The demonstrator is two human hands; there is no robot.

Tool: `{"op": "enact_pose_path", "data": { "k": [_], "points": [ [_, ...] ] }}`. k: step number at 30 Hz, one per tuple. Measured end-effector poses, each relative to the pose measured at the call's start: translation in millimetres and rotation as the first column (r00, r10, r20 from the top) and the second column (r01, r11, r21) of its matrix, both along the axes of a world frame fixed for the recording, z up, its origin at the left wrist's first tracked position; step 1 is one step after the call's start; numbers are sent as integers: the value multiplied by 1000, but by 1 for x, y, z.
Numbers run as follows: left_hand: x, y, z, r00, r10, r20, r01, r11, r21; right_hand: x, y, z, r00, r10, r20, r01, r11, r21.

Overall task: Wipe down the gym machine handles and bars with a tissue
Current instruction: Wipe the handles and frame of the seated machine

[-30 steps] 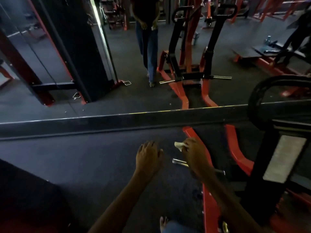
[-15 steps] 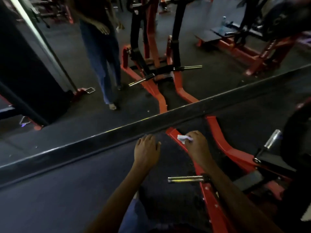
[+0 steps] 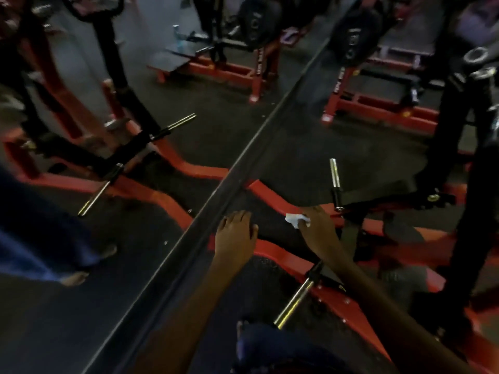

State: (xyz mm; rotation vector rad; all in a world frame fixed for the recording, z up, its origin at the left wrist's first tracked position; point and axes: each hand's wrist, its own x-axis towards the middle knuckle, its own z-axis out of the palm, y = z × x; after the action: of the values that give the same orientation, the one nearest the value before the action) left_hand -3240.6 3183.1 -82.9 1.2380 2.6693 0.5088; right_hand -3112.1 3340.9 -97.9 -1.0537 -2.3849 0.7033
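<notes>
Right hand [image 3: 318,230] pinches the tissue [image 3: 296,220] and presses it onto the red frame [image 3: 272,194], just short of the mirror [image 3: 189,230], so it's scrubbing the base bar. Left hand [image 3: 236,236] hovers beside it, fingers relaxed and holding nothing, probably for balance. Compared to half a second ago the view has swung right; the far peg [image 3: 334,174] now shows in full past the frame.

both bare forearms reach forward and down from the lower edge of the head view, roughly parallel. the left hand [image 3: 236,234] is held palm down, fingers straight and close together — holding nothing. the right hand [image 3: 318,229] (knuckles up, set a little further forward) curls its fingertips round a small white tissue [image 3: 296,219].
</notes>
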Motion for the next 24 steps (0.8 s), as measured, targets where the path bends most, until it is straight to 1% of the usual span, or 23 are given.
{"op": "enact_pose_path", "data": {
  "k": [3,5,8,12,15,17,19,21,23,24],
  "points": [
    [-33,37,-5,989,-150,-8,150,987,51,-19,21,-7,993,-118,18,118,993,-7],
    [-53,59,-5,966,-257,-17,257,965,48,-30,32,-8,985,-174,19,174,985,-17],
    [-76,88,-1,914,-405,-11,405,913,41,-47,51,-4,965,-264,5,264,965,-2],
    [-99,123,3,831,-551,-77,556,827,79,-62,67,5,917,-397,-40,398,917,17],
    [-113,154,5,775,-631,-27,630,769,108,-66,76,12,873,-487,9,487,873,8],
    [-121,177,9,714,-699,-42,699,707,110,-66,78,19,813,-582,5,582,813,13],
    [-128,204,9,628,-776,-52,776,621,106,-64,77,26,741,-671,2,671,741,21],
    [-133,227,9,558,-825,-87,828,545,133,-61,73,28,679,-733,37,732,680,46],
    [-135,248,4,477,-873,-104,875,461,148,-58,70,32,574,-816,72,817,576,25],
    [-134,258,5,432,-895,-110,898,417,141,-56,67,35,524,-849,64,850,527,22]
  ]
}}
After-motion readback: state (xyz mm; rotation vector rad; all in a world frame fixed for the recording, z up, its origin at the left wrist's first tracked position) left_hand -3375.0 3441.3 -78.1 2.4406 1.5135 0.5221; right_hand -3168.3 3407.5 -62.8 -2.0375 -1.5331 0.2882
